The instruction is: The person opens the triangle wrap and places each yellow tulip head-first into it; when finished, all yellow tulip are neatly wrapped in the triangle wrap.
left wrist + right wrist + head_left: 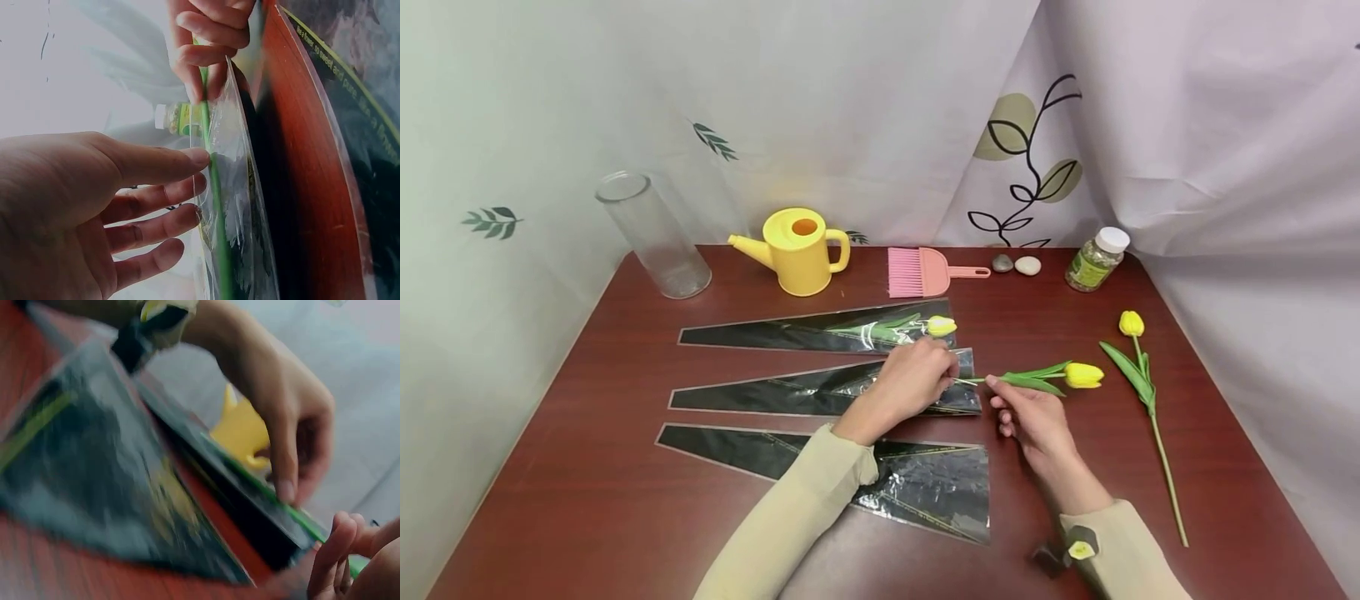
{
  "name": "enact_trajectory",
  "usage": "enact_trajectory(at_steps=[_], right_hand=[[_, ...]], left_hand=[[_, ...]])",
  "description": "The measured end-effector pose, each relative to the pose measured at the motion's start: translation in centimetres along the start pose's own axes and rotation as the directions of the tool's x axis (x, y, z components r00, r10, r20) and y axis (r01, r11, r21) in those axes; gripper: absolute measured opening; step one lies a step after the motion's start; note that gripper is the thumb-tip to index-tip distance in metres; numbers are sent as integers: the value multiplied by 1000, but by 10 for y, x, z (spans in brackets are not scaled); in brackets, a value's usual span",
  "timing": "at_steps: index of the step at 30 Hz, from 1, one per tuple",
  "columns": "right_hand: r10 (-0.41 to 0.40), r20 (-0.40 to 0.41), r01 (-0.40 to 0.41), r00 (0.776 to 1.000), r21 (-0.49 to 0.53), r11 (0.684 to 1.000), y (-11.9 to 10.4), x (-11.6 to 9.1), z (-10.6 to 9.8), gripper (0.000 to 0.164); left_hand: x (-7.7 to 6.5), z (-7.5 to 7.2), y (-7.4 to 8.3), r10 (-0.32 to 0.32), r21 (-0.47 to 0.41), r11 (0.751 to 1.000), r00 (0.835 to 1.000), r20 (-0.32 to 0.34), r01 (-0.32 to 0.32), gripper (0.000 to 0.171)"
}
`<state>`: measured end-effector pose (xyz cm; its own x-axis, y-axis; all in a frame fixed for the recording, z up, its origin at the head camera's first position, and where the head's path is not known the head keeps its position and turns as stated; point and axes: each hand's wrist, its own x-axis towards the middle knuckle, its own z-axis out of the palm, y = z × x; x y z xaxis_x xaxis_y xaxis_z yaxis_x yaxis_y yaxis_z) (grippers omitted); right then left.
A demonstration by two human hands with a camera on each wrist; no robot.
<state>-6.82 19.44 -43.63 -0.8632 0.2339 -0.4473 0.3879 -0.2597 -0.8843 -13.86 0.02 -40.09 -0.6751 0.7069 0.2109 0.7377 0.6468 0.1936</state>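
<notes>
My right hand [1037, 421] pinches the green stem of a yellow tulip [1082, 375], its bloom pointing right. The stem [217, 194] runs into the mouth of the middle flower sleeve [730, 397], a tapered film with black backing and clear front. At that mouth my left hand [913, 375] pinches the clear film between thumb and fingers, seen in the left wrist view. Above lies another sleeve [722, 335] with a yellow tulip [940, 326] inside. A third, flat sleeve [940, 492] lies nearest me, partly under the left forearm. Another tulip [1137, 383] lies loose at right.
Along the back of the dark red table [587, 467] stand a clear glass vase [662, 242], a yellow watering can [801, 258] and a lidded jar [1093, 262]. A pink brush [925, 272], a grey stone [1002, 263] and a white stone [1027, 266] lie between.
</notes>
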Motion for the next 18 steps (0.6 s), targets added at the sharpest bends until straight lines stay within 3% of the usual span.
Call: enact_trajectory(at_steps=[5, 11, 15, 18], right_hand=[[111, 128, -112, 986, -1, 994, -2, -4, 10, 17], [140, 266, -133, 954, -41, 990, -3, -3, 8, 16], [129, 301, -83, 945, -161, 983, -4, -5, -3, 27], [57, 311, 40, 949, -296, 954, -9, -10, -14, 36]], left_hand=[[1, -1, 0, -16, -10, 1000, 999, 31, 16, 23], [2, 1, -2, -18, 3, 1000, 998, 55, 17, 27], [1, 3, -1, -17, 10, 1000, 998, 58, 17, 24], [0, 3, -2, -17, 4, 1000, 998, 57, 17, 25]])
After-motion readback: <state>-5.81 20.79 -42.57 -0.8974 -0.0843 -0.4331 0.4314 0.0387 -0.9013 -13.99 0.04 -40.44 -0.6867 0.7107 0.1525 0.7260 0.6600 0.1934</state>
